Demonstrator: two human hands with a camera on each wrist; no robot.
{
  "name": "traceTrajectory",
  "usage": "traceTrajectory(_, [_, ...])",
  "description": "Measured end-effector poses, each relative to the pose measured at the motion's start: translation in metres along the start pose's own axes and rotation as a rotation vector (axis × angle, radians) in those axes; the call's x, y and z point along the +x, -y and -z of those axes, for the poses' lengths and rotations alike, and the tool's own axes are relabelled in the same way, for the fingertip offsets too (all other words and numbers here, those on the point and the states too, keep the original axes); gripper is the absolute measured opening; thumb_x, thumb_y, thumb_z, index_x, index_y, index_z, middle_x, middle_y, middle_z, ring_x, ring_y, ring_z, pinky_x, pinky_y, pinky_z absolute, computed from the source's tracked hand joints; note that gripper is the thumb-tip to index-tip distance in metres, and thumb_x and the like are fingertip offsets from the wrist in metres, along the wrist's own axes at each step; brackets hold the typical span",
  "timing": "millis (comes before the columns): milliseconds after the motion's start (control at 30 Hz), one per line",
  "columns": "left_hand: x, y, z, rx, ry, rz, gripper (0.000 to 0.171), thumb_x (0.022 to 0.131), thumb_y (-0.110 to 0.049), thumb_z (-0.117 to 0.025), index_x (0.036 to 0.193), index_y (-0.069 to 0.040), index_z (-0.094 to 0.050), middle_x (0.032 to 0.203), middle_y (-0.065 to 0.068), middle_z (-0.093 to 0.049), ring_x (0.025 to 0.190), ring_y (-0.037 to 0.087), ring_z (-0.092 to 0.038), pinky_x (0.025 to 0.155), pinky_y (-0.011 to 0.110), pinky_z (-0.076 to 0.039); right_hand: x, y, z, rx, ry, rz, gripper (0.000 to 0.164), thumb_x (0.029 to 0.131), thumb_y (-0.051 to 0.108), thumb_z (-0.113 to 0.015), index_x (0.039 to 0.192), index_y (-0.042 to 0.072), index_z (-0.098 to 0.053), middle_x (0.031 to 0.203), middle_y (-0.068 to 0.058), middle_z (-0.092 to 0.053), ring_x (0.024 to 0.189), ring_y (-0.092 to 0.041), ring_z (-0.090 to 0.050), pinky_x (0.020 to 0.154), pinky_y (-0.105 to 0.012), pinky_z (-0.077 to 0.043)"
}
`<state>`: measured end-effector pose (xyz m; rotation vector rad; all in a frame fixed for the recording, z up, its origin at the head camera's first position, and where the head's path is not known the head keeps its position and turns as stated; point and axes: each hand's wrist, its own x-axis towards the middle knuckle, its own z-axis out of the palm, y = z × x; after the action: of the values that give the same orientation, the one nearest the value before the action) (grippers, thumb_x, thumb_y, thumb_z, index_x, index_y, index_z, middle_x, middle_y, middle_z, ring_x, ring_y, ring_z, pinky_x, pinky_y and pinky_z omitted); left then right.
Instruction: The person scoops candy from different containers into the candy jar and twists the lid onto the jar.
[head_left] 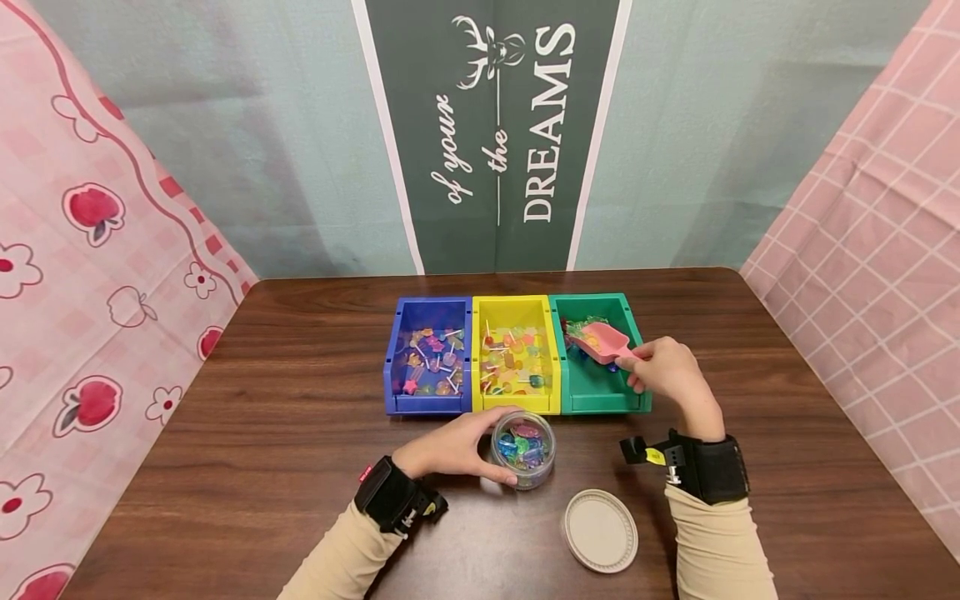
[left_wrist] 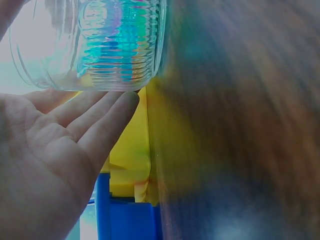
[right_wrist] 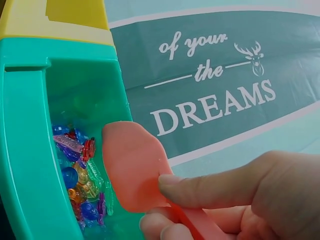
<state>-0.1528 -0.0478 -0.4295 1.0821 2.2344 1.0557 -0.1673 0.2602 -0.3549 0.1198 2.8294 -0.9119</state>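
1. My right hand (head_left: 670,371) pinches the handle of a pink, plastic-looking scoop (head_left: 609,340), its bowl inside a green rectangular bin (head_left: 606,404).
2. My left hand (head_left: 453,448) cups a clear, round, ribbed jar (head_left: 525,454) of coloured pieces, thumb and fingers astride.
3. Judged handling: scoop light, stiff, best held by its handle; jar smooth, perhaps slippery, best steadied by its sides.
4. Legible: "of your the DREAMS", dark-green backdrop panel (head_left: 472,237). Red wristband tag (head_left: 366,473): unreadable.

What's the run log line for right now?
left hand: holds clear jar; right hand: grips pink scoop at green bin; lid: on table
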Motion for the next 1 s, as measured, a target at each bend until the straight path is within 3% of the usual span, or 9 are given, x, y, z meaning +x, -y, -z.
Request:
traceTrajectory(333, [0.001,0.001,0.0,0.002,0.002,0.002,0.085,0.073,-0.041,-0.076,0.143,-0.015,-0.035,0.136,0.004,-0.053,0.122,0.011,-0.045,0.107,0.039,-0.04,0.0,-0.007,0.006,0.068,0.021,0.069,0.038,0.091,0.022,-0.06,0.101,-0.014,-0.065,0.06,-0.003,-0.064,0.058,-0.019,-0.064,0.057,-0.028,-0.055])
traceTrajectory(733, [0.001,0.003,-0.002,0.012,0.0,-0.008,0.085,0.073,-0.041,-0.076,0.143,-0.015,-0.036,0.135,0.004,-0.053,0.122,0.011,-0.046,0.107,0.038,-0.04,-0.007,-0.02,0.017,0.11,0.056,0.146,0.037,0.091,0.022,-0.06,0.101,-0.013,-0.065,0.064,-0.007,-0.066,0.061,-0.019,-0.062,0.056,-0.027,-0.057])
traceTrajectory(1000, [0.001,0.002,-0.001,0.011,-0.001,-0.013,0.085,0.073,-0.042,-0.076,0.143,-0.015,-0.036,0.135,0.003,-0.054,0.122,0.011,-0.046,0.107,0.038,-0.04,-0.015,-0.023,0.026,0.088,0.094,0.256,0.032,0.091,0.021,-0.061,0.095,-0.01,-0.067,0.061,-0.007,-0.064,0.055,-0.01,-0.058,0.053,-0.026,-0.054])
